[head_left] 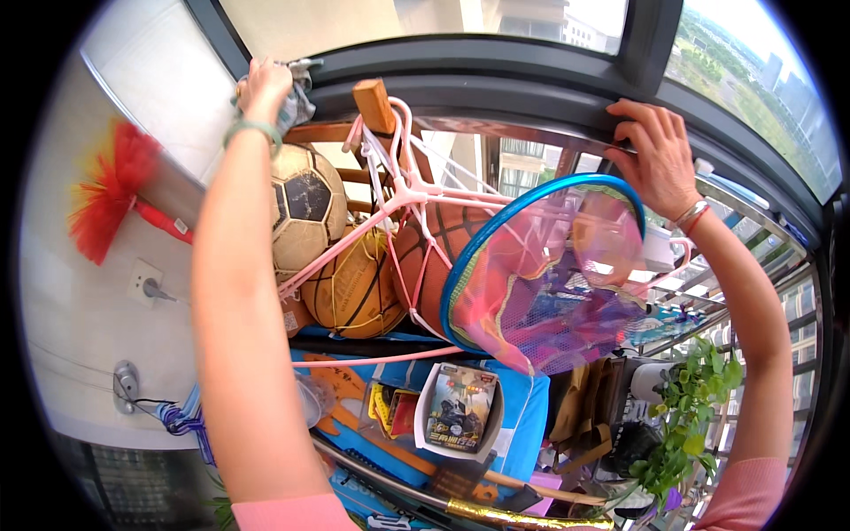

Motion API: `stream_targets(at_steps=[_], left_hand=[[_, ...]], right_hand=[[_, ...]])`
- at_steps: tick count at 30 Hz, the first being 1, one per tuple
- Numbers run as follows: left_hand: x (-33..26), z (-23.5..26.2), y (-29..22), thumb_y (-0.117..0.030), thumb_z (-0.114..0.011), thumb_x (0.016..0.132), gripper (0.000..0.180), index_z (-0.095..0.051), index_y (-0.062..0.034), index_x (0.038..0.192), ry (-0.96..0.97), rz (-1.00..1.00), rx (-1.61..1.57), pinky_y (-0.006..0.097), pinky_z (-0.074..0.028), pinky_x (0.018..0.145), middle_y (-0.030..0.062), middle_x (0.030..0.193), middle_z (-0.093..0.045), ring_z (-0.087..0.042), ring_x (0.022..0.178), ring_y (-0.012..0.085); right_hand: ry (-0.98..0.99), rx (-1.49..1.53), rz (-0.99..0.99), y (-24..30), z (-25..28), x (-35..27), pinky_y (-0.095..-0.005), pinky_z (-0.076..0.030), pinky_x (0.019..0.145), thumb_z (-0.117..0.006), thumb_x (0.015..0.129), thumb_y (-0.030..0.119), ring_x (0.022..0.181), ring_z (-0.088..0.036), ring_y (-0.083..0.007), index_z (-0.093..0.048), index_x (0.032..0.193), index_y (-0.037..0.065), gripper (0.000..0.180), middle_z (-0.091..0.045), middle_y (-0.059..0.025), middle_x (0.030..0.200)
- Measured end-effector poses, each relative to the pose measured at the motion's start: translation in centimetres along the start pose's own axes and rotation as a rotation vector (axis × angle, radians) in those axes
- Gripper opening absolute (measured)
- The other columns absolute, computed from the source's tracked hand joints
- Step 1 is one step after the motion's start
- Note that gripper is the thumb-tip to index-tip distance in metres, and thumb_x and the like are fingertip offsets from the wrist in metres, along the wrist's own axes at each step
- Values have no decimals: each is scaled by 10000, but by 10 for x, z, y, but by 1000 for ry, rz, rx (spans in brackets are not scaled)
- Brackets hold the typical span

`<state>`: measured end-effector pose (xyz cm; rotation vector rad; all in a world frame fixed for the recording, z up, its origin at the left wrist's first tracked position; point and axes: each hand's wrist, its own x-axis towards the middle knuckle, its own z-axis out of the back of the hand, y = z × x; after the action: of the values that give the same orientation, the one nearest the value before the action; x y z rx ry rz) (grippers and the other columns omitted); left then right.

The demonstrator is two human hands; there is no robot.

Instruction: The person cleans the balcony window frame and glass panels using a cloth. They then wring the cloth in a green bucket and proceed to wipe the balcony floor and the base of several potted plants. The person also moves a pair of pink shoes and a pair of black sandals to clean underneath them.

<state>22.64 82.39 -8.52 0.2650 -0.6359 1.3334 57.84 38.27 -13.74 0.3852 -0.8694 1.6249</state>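
Note:
My left hand [266, 87] is closed around a crumpled grey-green cloth [298, 93], pressed to the left end of the dark window frame [496, 78]. At the right, my right hand [653, 152] rests on the frame's lower edge, fingers bent over it and holding nothing visible. Between my arms, a pink plastic hanger [412, 188] hangs by a wooden post [374, 106]. Beside it is a blue-rimmed net [567, 274] with pink and purple mesh, just below my right hand. A worn soccer ball [305, 212] sits under my left wrist.
Two basketballs, one orange-yellow [354, 288] and one brown [434, 248], sit behind the hanger. Below, a white box [460, 411] stands on a blue surface [522, 416]. A red duster [115, 190] is against the left wall. A leafy plant [691, 416] grows at the right, near metal railings [753, 212].

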Motion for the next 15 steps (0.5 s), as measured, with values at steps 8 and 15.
stream_targets(at_steps=[8, 15], left_hand=[[36, 3, 1, -229, -415, 902, 439, -587, -34, 1256, 288, 54, 193, 410, -404, 1040, 188, 1351, -523, -493, 1272, 335], [7, 18, -20, -298, -479, 872, 453, -623, -30, 1207, 283, 95, 182, 402, -423, 1020, 180, 1318, -555, -520, 1242, 341]], right_hand=[[-10, -52, 32, -7, -4, -5, -380, -374, 947, -674, 826, 208, 1067, -503, -247, -537, 900, 94, 193, -540, -19, 1235], [-12, -15, 12, -6, -2, -3, -381, -368, 950, -676, 812, 200, 1065, -505, -237, -537, 887, 90, 192, -545, -17, 1206]])
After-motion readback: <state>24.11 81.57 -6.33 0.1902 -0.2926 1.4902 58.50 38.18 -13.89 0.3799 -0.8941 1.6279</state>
